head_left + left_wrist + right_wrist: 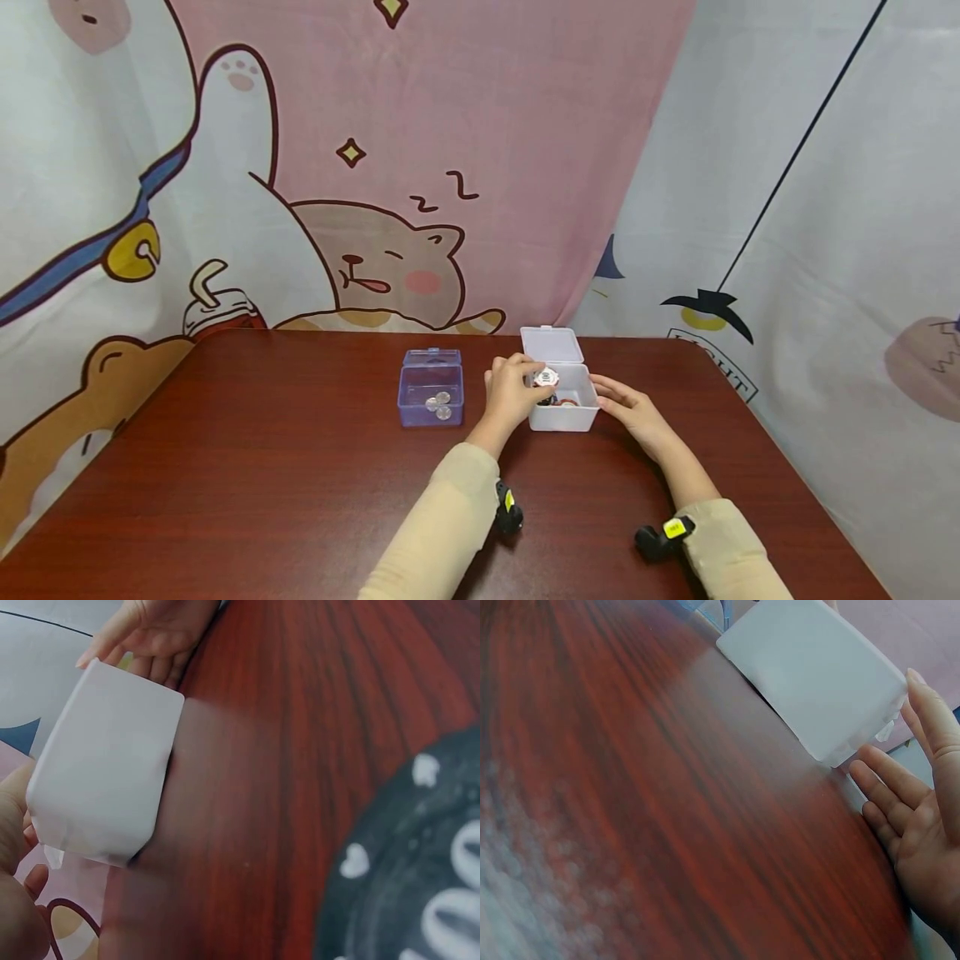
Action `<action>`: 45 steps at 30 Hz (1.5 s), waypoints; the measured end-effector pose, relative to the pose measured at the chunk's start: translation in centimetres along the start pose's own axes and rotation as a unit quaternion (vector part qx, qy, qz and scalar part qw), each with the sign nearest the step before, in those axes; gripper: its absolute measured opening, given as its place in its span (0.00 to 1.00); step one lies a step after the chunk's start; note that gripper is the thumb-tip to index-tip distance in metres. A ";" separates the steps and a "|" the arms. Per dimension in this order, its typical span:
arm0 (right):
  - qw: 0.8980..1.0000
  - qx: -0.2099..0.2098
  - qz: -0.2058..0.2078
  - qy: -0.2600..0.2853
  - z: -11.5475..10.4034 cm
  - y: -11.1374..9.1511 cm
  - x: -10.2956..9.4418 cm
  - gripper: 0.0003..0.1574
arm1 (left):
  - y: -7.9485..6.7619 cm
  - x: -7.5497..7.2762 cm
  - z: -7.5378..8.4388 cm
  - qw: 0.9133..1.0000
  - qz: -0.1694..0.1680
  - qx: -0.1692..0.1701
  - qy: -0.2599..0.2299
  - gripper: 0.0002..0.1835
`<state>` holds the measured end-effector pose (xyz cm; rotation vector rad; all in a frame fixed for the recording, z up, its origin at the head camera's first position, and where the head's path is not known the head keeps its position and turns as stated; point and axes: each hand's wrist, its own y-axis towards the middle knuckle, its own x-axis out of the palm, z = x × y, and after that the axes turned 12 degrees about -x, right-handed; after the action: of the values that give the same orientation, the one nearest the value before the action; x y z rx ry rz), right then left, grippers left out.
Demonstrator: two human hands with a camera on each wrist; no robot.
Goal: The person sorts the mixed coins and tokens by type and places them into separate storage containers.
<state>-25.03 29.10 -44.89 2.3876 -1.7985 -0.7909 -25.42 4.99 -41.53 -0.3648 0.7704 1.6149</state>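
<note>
My left hand (508,396) pinches a white poker chip (547,377) with dark print between thumb and fingers, over the left side of the white plastic box (562,420). Dark and orange-red round pieces (567,402) lie inside that box, partly hidden by the hand. Its lid (552,344) stands open at the back. At the box's right side, my right hand (633,414) rests its extended fingertips against the wall. The right wrist view shows the thumb and fingers of this hand (922,817) spread at the box corner.
To the left stands an open translucent blue box (411,416) with several silver coins (443,412) in it. A reddish-brown table (285,483) carries both boxes, and a printed cloth (525,167) hangs behind. A blurred dark disc (409,862) with white hearts fills the left wrist view's corner.
</note>
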 end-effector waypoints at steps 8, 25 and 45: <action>1.000 0.001 0.001 0.012 0.0 0.1 -0.1 0.30 | 0.0 0.4 -0.2 1.000 0.011 0.004 0.009 0.23; 1.000 0.011 0.004 0.005 0.2 -0.1 -0.1 0.30 | -0.2 -0.2 -0.4 1.000 -0.013 0.015 -0.020 0.24; 1.000 0.010 0.002 0.010 0.1 0.0 -0.1 0.30 | -2.8 -5.5 0.0 0.978 -0.057 0.057 -0.194 0.25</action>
<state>-25.08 29.27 -44.95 2.3946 -1.8112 -0.7513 -21.64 0.97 -38.82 -0.0063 0.5291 1.4650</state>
